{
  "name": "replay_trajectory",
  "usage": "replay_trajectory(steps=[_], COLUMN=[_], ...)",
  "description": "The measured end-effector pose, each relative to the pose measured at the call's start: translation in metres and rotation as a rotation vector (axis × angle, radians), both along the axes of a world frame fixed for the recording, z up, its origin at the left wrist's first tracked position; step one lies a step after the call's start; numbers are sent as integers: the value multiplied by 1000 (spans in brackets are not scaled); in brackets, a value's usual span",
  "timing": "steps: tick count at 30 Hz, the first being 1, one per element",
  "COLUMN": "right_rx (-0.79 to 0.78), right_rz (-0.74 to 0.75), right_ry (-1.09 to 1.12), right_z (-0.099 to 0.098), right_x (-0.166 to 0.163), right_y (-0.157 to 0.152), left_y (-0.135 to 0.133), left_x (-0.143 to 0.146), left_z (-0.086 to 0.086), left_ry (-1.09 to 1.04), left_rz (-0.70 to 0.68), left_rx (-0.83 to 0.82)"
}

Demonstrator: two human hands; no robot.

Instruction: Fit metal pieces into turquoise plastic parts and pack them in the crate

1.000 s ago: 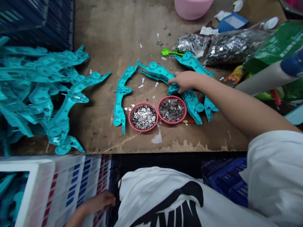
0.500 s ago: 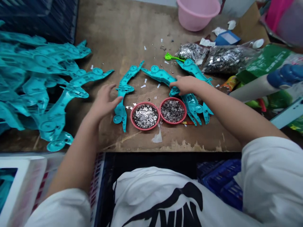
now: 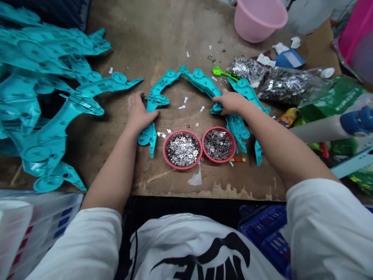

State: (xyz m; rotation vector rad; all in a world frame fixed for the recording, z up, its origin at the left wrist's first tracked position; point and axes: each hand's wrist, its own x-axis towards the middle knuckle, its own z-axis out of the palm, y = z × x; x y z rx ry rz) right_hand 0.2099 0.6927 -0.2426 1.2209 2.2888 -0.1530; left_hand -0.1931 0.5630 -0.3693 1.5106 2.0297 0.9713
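Near the worn wooden table's [image 3: 122, 35] front edge sit two round red dishes of small silver metal parts [image 3: 182, 149] — side by side. Just behind them, the left hand [image 3: 140, 112] lies flat, fingers spread, on a teal plastic curved frame piece [image 3: 155, 99]; the right hand [image 3: 230, 103] curls loosely over another teal frame piece [image 3: 204, 82]. A pink plastic bucket [image 3: 259, 19] stands at the far edge.

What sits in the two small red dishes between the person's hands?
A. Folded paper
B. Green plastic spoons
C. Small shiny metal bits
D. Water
C: both red dishes are heaped with tiny silvery metal pieces, on the wooden table.
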Motion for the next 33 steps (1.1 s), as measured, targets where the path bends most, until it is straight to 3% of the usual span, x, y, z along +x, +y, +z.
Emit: replay_trajectory(steps=[6,14,17,21,24,27,29,33], right_rx=[28,-20,8,107,261,434,545,704], right_rz=[9,-21,-32,-32,-45,-132,-254,-585], right_ry=[-53,-78,18,205,373,606,780,1052], right_z=[-6,11,24,62,87,84,61,-11], right_x=[-14,-24,-20,-6,23,66,93,133], right_y=[39,38,38,21,-27,-111,-178,-323], left_y=[7,17,20,16,8,0,-6,-23], left_x=[-10,-19,-22,-27,-25,-23,-26,-43], left_z=[-8,-12,-10,4,23,42,50,63], left_ry=[-33,-244,-374,-436,-414,-277,-122,63], left_rz=[8,90,111,106,66,28,-10,-218], left_rx=[63,140,172,175,109,16,-7,0])
